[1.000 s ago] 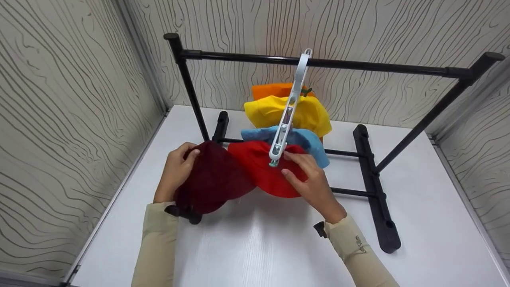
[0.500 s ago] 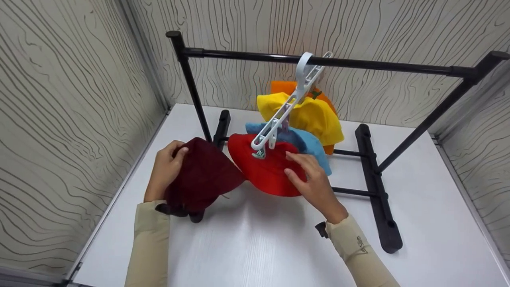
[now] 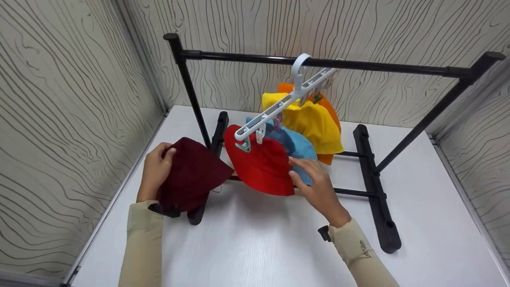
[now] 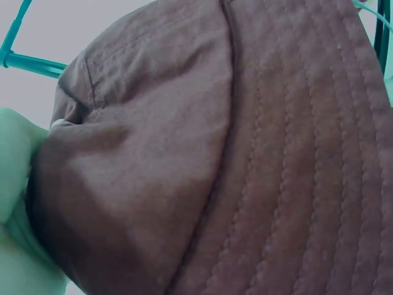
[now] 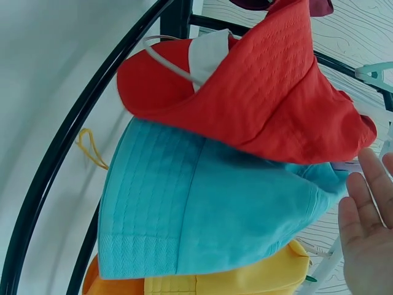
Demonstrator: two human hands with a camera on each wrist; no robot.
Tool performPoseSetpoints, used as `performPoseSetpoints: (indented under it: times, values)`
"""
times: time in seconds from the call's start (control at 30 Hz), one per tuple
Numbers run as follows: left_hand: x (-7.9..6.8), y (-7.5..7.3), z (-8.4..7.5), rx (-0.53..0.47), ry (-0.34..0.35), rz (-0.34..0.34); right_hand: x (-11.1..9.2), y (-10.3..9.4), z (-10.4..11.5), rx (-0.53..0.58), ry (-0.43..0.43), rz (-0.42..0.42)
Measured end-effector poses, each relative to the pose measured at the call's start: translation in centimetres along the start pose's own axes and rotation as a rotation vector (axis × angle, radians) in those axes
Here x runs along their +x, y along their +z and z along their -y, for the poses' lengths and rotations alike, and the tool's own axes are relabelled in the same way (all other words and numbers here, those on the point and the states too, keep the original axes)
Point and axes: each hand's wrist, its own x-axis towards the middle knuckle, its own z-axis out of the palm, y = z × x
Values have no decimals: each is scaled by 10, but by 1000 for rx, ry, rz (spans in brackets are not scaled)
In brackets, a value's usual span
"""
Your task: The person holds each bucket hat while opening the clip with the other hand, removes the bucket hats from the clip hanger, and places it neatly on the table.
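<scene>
In the head view my left hand (image 3: 157, 169) pinches the crown of a maroon bucket hat (image 3: 193, 173), brim turned to the right. The same maroon hat (image 4: 153, 147) fills the left wrist view, its stitched brim at the right. A red bucket hat (image 3: 259, 167) hangs from a white clip hanger (image 3: 275, 107). My right hand (image 3: 316, 185) is at the red hat's right side; in the right wrist view its fingers (image 5: 374, 184) are straight, close to the red crown (image 5: 344, 126). Behind the red hat hang a light blue hat (image 3: 305, 149), a yellow hat (image 3: 310, 123) and an orange one (image 3: 326, 159).
The hanger hooks over the top bar (image 3: 378, 65) of a black rack standing on a white table (image 3: 247, 247). Green (image 3: 244, 145) and white clips (image 3: 261, 134) dangle at its near end. The rack's black feet (image 3: 378, 199) stand left and right; patterned walls (image 3: 71, 119) enclose the table.
The hanger has swung round, its near end moving left and its far end right, the hats turning with it. My left hand has moved left with the maroon hat, away from the red one.
</scene>
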Motion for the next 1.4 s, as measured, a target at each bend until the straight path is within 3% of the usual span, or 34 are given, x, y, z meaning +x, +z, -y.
performPoseSetpoints:
  times: [0.3, 0.53, 0.8, 1.4]
  values:
    - [3, 1, 15, 33, -42, -47, -5, -3, -3, -21, 1, -14]
    - [4, 3, 23, 56, -75, -46, -9, -4, -6, -24, 10, -25]
    - [4, 8, 28, 33, -128, -43, -10, -5, -10, -21, -46, -61]
    - [8, 14, 41, 5, -154, -135, -16, -9, -18, -31, -22, -62]
